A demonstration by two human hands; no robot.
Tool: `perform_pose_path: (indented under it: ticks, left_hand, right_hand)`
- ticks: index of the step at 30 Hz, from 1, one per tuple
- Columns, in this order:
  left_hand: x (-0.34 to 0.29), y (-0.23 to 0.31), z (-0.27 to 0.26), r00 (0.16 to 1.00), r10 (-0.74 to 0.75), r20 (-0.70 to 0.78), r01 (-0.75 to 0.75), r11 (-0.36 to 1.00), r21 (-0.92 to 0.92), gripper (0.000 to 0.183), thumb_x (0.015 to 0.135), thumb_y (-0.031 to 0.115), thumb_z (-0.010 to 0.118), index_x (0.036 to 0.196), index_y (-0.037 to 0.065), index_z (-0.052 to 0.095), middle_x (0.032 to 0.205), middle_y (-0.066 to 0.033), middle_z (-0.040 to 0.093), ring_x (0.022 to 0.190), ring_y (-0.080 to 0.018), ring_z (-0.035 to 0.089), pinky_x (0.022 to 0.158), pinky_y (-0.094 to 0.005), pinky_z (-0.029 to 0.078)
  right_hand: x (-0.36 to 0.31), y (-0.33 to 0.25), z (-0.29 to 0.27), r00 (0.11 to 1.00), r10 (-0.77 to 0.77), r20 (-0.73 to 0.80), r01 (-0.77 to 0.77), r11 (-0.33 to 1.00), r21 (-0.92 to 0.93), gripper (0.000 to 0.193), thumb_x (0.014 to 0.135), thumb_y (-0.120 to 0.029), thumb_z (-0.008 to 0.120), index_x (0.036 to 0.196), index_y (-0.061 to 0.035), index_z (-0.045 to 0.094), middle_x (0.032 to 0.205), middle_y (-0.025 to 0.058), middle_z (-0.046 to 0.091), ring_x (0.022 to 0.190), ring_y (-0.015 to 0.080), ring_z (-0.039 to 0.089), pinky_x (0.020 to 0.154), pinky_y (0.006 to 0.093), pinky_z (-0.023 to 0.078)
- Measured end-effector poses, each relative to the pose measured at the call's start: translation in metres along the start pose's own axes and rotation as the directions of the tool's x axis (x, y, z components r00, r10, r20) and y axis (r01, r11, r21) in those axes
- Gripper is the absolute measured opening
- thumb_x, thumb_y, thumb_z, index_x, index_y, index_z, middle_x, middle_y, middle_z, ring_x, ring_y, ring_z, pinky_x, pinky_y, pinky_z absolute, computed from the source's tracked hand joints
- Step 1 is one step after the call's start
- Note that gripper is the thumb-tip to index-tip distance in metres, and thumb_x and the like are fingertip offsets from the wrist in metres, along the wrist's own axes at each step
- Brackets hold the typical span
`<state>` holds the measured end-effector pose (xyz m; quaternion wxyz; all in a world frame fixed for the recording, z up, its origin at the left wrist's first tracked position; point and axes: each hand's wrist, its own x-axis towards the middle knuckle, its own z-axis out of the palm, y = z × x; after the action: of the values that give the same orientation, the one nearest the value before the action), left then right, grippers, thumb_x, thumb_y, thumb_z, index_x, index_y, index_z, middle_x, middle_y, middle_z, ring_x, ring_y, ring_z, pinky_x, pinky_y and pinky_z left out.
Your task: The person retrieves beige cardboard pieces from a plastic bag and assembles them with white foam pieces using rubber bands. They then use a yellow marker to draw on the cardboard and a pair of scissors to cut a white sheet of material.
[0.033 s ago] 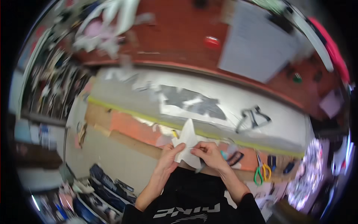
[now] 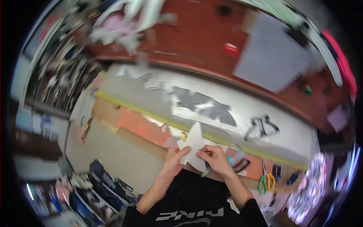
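Note:
A white cut piece (image 2: 195, 138) with pointed lobes, of paper or stiff cloth, is held up in front of my black shirt. My left hand (image 2: 174, 160) pinches its left side, thumb lying on top. On its right edge, the fingertips of my right hand (image 2: 214, 158) are closed together, and any small item between them is too small to make out. Just beyond the piece lies a small yellow thing (image 2: 184, 136). To the right of my right hand is a dark blue curved item (image 2: 241, 165). Scissors (image 2: 266, 182) with one green and one yellow handle lie farther right.
Grey cut pieces (image 2: 204, 105) and a dark strap-like shape (image 2: 262, 126) lie on the white surface ahead. Behind it rises a red-brown tabletop (image 2: 189, 41) with a paper sheet (image 2: 272, 53) and a red round object (image 2: 230, 49). Dark bundled pieces (image 2: 100, 178) fill the lower left.
The whole scene has shifted slightly right and down in the view. Both hands keep hold of the white piece in nearly the same pose.

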<state>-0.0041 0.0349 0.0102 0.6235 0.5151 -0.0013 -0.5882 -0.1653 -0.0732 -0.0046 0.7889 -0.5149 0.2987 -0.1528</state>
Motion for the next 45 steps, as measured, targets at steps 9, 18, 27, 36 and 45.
perform_pose_path:
  ticks: [9,18,27,36,45]
  left_hand:
    - [-0.077,0.030,-0.155,0.851,0.523,0.045,-0.500,0.834,-0.231,0.011,0.087,0.000,0.069,0.097,0.003,0.069,0.113,-0.0129,0.069,0.114,-0.0268,0.062,0.102,-0.0410,0.047]
    - [-0.234,0.027,-0.334,0.550,0.832,-0.070,-0.811,0.512,-0.285,0.011,0.090,0.004,0.063,0.087,0.009,0.072,0.154,-0.0245,0.034,0.140,-0.0382,0.039,0.110,-0.0471,0.041]
    - [-0.305,-0.026,-0.453,0.691,0.637,-0.343,-0.635,0.307,-0.708,0.067,0.098,0.036,0.058,0.149,0.002,0.031,0.147,-0.0199,0.044,0.135,-0.0397,0.045,0.099,-0.0553,0.050]
    - [-0.404,-0.032,-0.549,0.339,0.245,-0.908,-0.844,0.505,-0.179,0.032,0.104,0.016,0.047,0.129,-0.002,0.055,0.114,-0.0134,0.066,0.102,-0.0231,0.066,0.077,-0.0316,0.054]
    - [-0.658,0.013,-0.771,-0.269,0.595,-0.758,-0.048,0.778,0.627,0.030,0.088,0.013,0.062,0.113,-0.001,0.069,0.162,-0.0164,0.024,0.140,-0.0350,0.041,0.109,-0.0375,0.038]
  right_hand:
    - [0.054,-0.006,0.158,0.899,-0.180,0.399,0.352,0.840,-0.414,0.064,0.079,-0.020,0.081,0.134,-0.0007,0.053,0.123,0.0146,0.062,0.100,0.0177,0.065,0.086,0.0286,0.053]
    - [0.066,0.027,0.390,0.605,0.467,0.645,-0.255,0.881,-0.399,0.041,0.087,-0.008,0.065,0.126,0.0036,0.062,0.094,0.0061,0.071,0.087,0.0106,0.064,0.082,0.0252,0.051]
    - [0.077,0.133,0.565,0.576,0.306,0.757,0.250,0.817,-0.520,0.021,0.088,-0.007,0.069,0.106,0.0033,0.072,0.094,0.0076,0.073,0.087,0.0118,0.064,0.081,0.0266,0.050]
    - [0.075,0.203,0.847,-0.125,0.319,0.940,0.663,0.732,-0.160,0.024,0.091,-0.014,0.068,0.109,0.0004,0.070,0.095,0.0145,0.072,0.085,0.0227,0.069,0.070,0.0331,0.053]
    - [-0.019,0.295,1.198,-0.455,0.188,0.870,0.677,0.708,0.201,0.021,0.092,-0.009,0.065,0.109,0.0014,0.069,0.096,0.0144,0.072,0.080,0.0185,0.066,0.071,0.0304,0.052]
